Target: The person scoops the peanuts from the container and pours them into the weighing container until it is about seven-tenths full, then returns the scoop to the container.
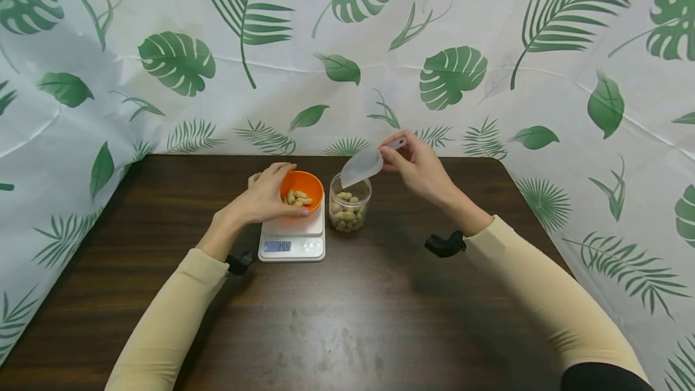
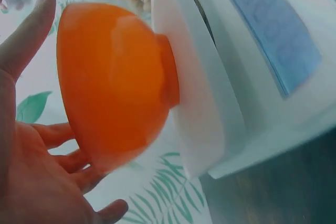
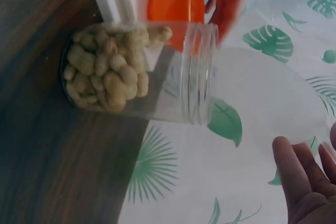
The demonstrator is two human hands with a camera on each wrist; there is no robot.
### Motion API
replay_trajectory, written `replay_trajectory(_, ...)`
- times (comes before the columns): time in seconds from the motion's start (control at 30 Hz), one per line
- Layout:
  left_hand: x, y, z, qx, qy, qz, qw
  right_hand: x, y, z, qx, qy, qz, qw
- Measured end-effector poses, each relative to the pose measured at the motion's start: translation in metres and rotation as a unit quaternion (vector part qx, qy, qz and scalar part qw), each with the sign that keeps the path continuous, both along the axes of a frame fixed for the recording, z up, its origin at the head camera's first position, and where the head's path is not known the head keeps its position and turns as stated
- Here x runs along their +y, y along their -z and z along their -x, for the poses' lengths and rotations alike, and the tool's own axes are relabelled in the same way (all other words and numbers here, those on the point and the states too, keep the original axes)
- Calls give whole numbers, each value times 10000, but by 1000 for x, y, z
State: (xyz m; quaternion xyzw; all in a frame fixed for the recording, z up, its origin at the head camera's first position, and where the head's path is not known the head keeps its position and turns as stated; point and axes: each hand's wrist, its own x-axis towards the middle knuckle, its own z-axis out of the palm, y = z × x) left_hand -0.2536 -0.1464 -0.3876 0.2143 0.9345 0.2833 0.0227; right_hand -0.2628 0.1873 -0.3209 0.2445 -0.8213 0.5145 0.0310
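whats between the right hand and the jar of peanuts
A translucent scoop. In the head view the right hand grips it, and it spans the gap to the jar, its tip overlapping the open mouth.

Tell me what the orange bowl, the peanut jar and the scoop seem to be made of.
Orange bowl: probably plastic, smooth with a soft sheen; even colour and pale highlights suggest that.
Jar: clear and smooth, with peanuts showing through the wall; glass or clear plastic, I can't tell which.
Scoop: likely plastic, matt-looking; its blade is cloudy white and looks semi-translucent.
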Motion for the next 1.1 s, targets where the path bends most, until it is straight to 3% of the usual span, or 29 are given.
replay_trajectory(0.47, 42, -2, 4, 531, 353, 373, 9973, -4, -13, 10, -211, -126, -1193, 9926)
replay_trajectory(0.73, 62, -3, 7, 453, 535, 362, 9969, -14, -20, 13, 183, -580, -2233, 9729)
replay_trajectory(1.1, 72, -1, 8, 367, 582, 442, 9966, -28, -12, 14, 562, -1137, -2788, 9519)
